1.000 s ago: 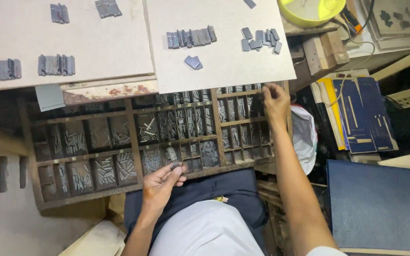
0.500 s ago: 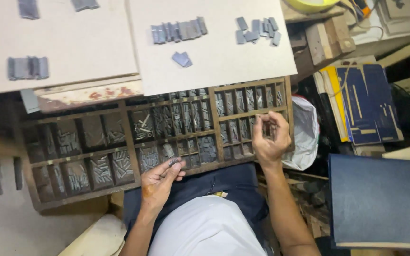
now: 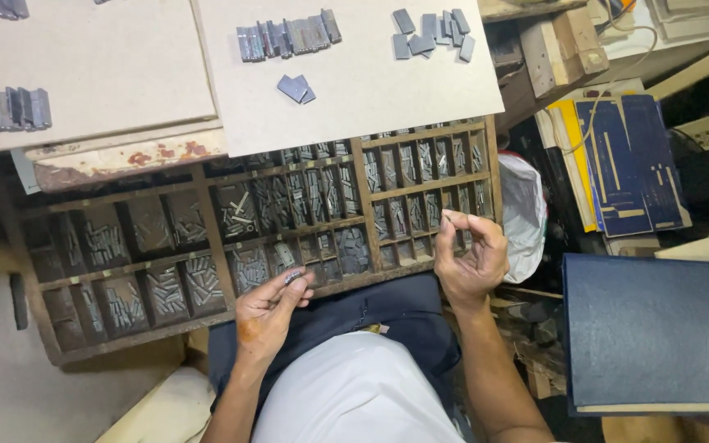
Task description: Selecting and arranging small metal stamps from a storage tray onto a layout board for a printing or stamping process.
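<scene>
A wooden type case [image 3: 207, 197] with many small compartments of metal type pieces rests across my lap. My left hand [image 3: 266, 310] sits at the case's near edge, fingers pinched on a few small metal type pieces [image 3: 292, 277]. My right hand [image 3: 471, 256] hovers palm-up by the case's right end, thumb and fingertips pinched together on what looks like a tiny type piece; it is too small to make out clearly.
Two pale boards [image 3: 354, 82] lie above the case with rows of grey metal blocks [image 3: 287, 37]. A white plastic bag [image 3: 523, 213], blue-covered books [image 3: 646, 328] and stacked folders [image 3: 625, 164] crowd the right side.
My right hand has drawn back from the case's upper right compartments toward me, fingers now pinched. The left hand stays at the near edge.
</scene>
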